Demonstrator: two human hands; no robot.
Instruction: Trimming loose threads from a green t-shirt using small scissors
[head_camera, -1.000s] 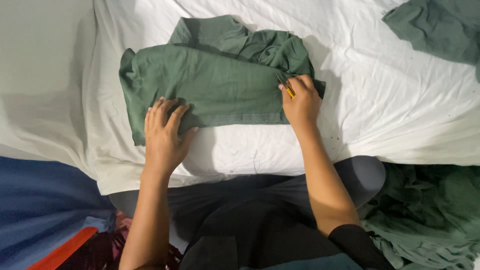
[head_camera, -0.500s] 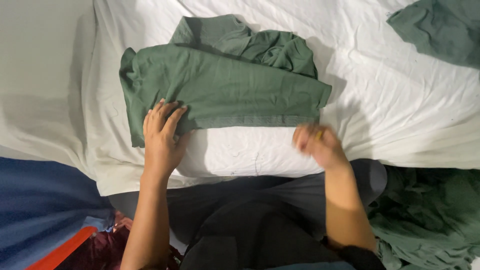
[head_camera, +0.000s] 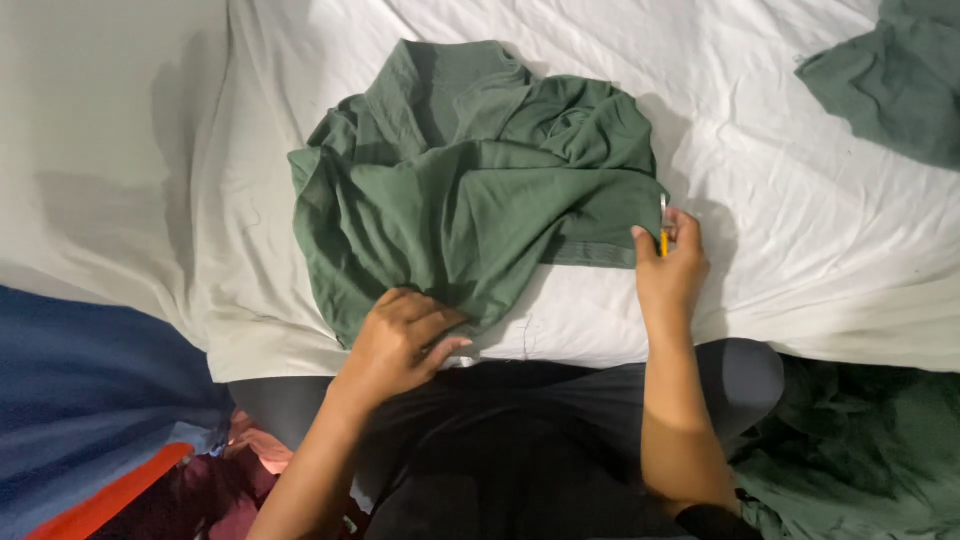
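Note:
A green garment (head_camera: 470, 190) lies bunched on a white sheet (head_camera: 800, 250), its collar end heaped at the far side. My left hand (head_camera: 400, 340) grips its near edge, where the cloth is gathered into folds pulled toward me. At the right end of the hem, my right hand (head_camera: 670, 265) pinches the corner between thumb and fingers. A thin yellow and white thing (head_camera: 663, 228) sticks up between those fingers; I cannot tell what it is.
Another green garment (head_camera: 890, 80) lies at the far right on the sheet. A heap of green cloth (head_camera: 860, 450) sits at the near right beside my dark-trousered legs (head_camera: 520, 440). Blue and orange fabric (head_camera: 80, 410) fills the near left.
The garment lay flat and folded; now it is bunched, its near left part dragged toward the middle by my left hand. My right hand left the hem, then came back to its right corner.

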